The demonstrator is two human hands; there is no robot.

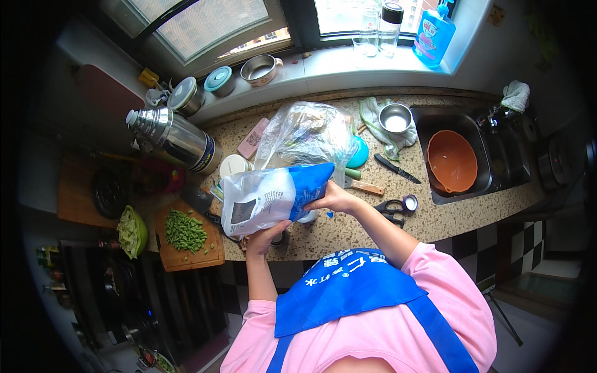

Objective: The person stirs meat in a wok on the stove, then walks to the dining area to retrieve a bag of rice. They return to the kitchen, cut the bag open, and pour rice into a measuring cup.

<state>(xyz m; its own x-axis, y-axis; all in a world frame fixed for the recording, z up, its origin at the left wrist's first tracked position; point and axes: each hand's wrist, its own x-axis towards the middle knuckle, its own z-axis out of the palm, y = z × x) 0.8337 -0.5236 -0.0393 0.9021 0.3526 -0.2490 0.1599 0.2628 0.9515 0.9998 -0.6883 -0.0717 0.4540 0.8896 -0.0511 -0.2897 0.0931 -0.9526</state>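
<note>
Both my hands grip a blue-and-white plastic pouch (275,198) above the counter. Printed writing covers its side, and a pale filling shows through the clear parts. My left hand (262,240) supports the lower edge, while my right hand (332,198) pinches the blue end. Partly hidden under the pouch is a small dark-rimmed jar (279,238). Behind the pouch lies a large clear plastic bag (308,130) with unclear contents. Near my right forearm rest a wooden-handled knife (368,187), black scissors (392,208) and a purple-rimmed lid (410,203).
Chopped green beans (185,231) cover a wooden cutting board (170,263) at left, beside a green bowl (140,233) of cut vegetables. A steel vacuum flask (175,142) stands behind. A black knife (397,169) lies near the sink (419,116), which holds an orange basin (452,161).
</note>
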